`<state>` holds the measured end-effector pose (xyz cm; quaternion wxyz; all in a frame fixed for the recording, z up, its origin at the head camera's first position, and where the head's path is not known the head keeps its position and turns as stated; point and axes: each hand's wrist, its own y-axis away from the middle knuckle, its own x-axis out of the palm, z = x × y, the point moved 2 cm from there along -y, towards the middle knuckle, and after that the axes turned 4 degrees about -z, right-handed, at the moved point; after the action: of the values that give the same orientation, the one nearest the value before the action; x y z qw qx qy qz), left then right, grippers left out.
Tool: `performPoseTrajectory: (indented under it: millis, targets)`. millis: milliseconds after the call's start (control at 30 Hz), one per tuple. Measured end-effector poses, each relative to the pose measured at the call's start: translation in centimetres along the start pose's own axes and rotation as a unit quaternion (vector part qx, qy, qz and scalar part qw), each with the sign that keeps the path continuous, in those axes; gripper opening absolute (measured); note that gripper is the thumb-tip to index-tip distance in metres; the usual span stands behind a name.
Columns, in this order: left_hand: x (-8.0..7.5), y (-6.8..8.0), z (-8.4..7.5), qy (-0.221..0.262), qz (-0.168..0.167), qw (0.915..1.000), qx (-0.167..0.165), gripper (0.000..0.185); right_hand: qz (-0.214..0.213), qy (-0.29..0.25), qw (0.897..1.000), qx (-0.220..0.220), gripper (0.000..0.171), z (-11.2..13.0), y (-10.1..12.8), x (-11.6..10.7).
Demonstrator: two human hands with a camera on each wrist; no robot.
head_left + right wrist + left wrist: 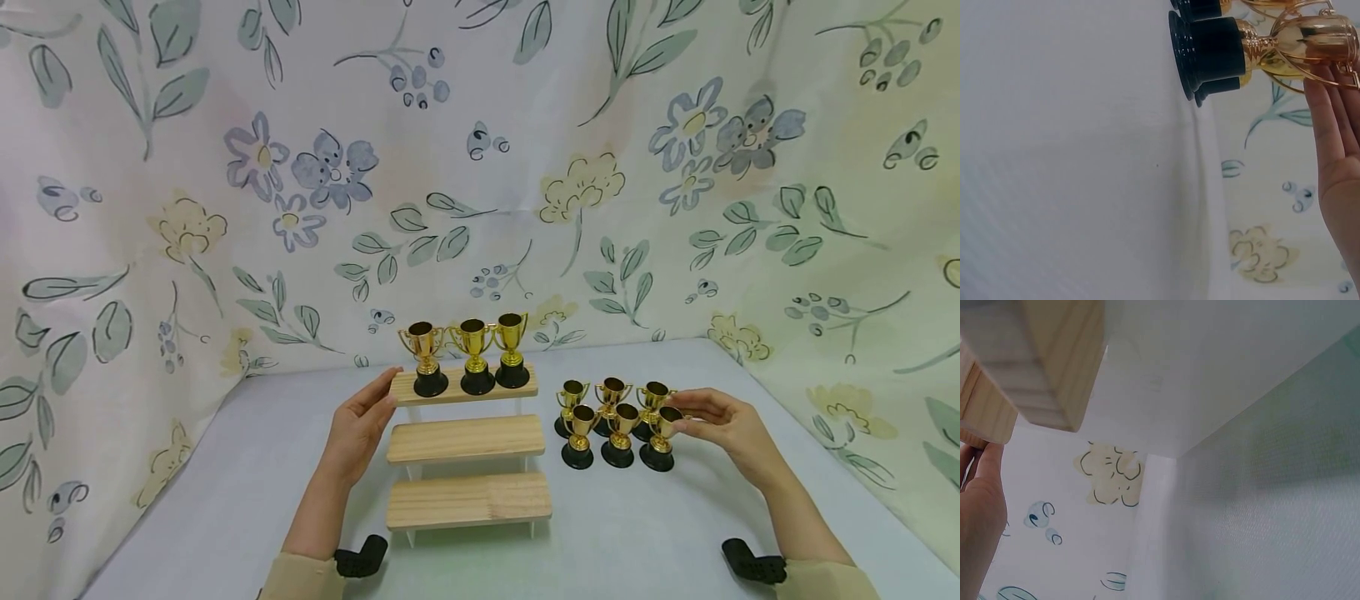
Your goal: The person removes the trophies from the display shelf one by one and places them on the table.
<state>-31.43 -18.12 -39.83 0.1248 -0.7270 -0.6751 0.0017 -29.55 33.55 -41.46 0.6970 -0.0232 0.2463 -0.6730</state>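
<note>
On white cloth [645, 525], a black-based gold trophy cup [657, 455] is touched by the right hand [735, 427], fingers extended, pickup apparently requiring a pinch.

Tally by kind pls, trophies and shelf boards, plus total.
Gold trophy cups with black bases: 9 (3 on the top board, 6 on the table)
Wooden shelf boards: 3
Total: 12
</note>
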Motion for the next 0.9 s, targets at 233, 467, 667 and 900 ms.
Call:
performPoseTrajectory:
  millis: [233,467,667,900]
  targets:
    - [0.1,0.0,0.0,0.003,0.002,1.0,0.005,0.059,-0.028,-0.067,0.997,-0.012,0.035,0.7,0.0,-0.5]
    - [0.1,0.1,0.0,0.005,0.0,1.0,0.005,0.059,-0.102,-0.129,0.985,-0.06,0.034,2.9,-0.6,0.3]
    - [0.0,0.0,0.1,0.006,0.004,1.0,0.007,0.059,-0.088,-0.109,0.987,-0.079,0.04,6.0,-1.3,2.9]
    - [0.0,0.0,0.1,0.004,0.002,1.0,0.007,0.06,-0.063,-0.096,0.991,-0.075,0.046,8.7,-3.0,6.2]
